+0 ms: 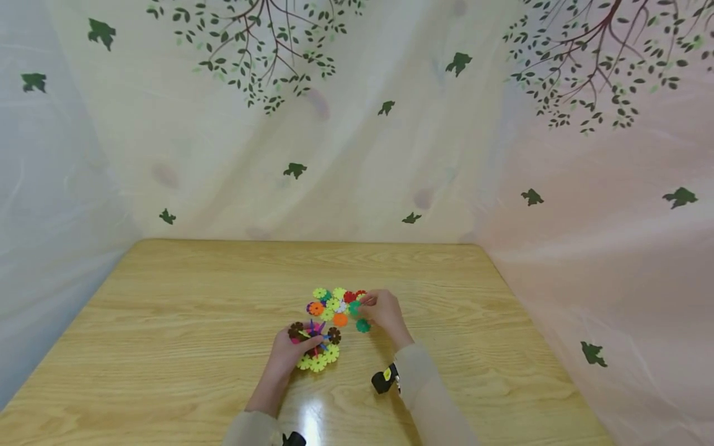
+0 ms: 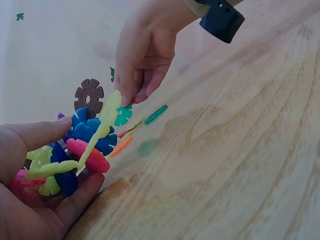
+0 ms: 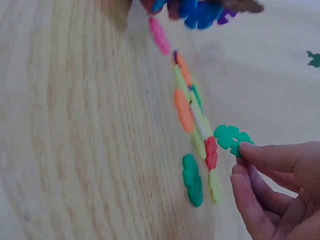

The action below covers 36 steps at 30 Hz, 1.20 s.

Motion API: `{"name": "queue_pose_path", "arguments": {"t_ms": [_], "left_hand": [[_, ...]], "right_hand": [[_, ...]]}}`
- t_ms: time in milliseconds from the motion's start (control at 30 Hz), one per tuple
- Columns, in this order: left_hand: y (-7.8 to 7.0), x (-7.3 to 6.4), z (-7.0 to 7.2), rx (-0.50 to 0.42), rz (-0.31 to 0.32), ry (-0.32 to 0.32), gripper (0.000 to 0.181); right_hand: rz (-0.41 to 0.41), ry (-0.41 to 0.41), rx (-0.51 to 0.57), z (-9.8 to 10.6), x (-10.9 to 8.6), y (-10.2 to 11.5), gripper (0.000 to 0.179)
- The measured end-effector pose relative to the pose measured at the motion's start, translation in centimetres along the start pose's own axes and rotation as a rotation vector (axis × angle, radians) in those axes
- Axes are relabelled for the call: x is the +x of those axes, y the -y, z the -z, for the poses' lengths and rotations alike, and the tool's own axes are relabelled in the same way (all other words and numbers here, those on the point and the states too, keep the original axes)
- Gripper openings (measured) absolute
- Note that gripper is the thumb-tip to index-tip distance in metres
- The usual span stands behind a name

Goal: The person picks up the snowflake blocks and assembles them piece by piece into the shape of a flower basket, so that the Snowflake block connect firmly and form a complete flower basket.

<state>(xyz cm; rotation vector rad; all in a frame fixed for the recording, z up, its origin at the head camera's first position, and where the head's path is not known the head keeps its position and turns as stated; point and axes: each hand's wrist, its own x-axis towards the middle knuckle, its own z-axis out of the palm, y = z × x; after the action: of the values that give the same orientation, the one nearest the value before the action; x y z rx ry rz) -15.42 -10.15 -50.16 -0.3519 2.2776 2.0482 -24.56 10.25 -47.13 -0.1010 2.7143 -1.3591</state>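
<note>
My left hand grips a cluster of interlocked plastic flower discs, with brown, blue, pink, purple and yellow-green pieces joined at angles. Yellow-green discs run along the cluster's near side. Between thumb and fingertips, my right hand pinches a green notched flower disc, held just above the loose pieces. Another green disc lies flat on the table below it. In the left wrist view the pinched disc is partly hidden behind a yellow-green piece of the cluster.
Loose flower discs in yellow-green, orange, red and white lie in a pile beyond the cluster, among them an orange disc and a red disc. The wooden table meets a printed curtain at the back and sides.
</note>
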Motion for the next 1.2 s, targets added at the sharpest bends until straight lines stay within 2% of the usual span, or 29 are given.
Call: {"name": "queue_pose_path", "arguments": {"t_ms": [100,233,467,700,833,1033,1100,1200], "left_hand": [[0.0,0.0,0.1,0.009,0.004,-0.008,0.045],[0.0,0.0,0.0,0.008,-0.008,-0.009,0.045],[-0.1,-0.4,-0.2,0.004,-0.018,-0.010,0.043],[-0.1,-1.0,-0.3,0.003,-0.019,0.004,0.044],[-0.2,-1.1,-0.4,0.010,-0.024,0.006,0.043],[-0.2,-1.1,-0.5,0.015,-0.041,0.011,0.042],[-0.2,-1.1,-0.6,0.023,-0.045,0.005,0.042],[-0.2,-1.1,-0.7,0.041,-0.048,-0.006,0.040]], "right_hand": [[-0.002,0.059,0.102,-0.1,-0.6,0.3,0.014],[0.019,0.132,0.171,-0.4,-1.8,1.1,0.017],[0.122,0.173,0.201,-1.1,-3.4,2.0,0.018],[0.124,0.180,0.203,-1.5,-4.3,2.3,0.016],[0.161,0.173,0.157,-1.6,-4.5,2.3,0.014],[0.276,0.128,-0.030,-1.7,-4.7,2.6,0.010],[0.294,0.119,-0.058,-1.8,-4.7,2.6,0.008],[0.291,0.123,-0.040,-1.8,-4.7,2.6,0.007]]}}
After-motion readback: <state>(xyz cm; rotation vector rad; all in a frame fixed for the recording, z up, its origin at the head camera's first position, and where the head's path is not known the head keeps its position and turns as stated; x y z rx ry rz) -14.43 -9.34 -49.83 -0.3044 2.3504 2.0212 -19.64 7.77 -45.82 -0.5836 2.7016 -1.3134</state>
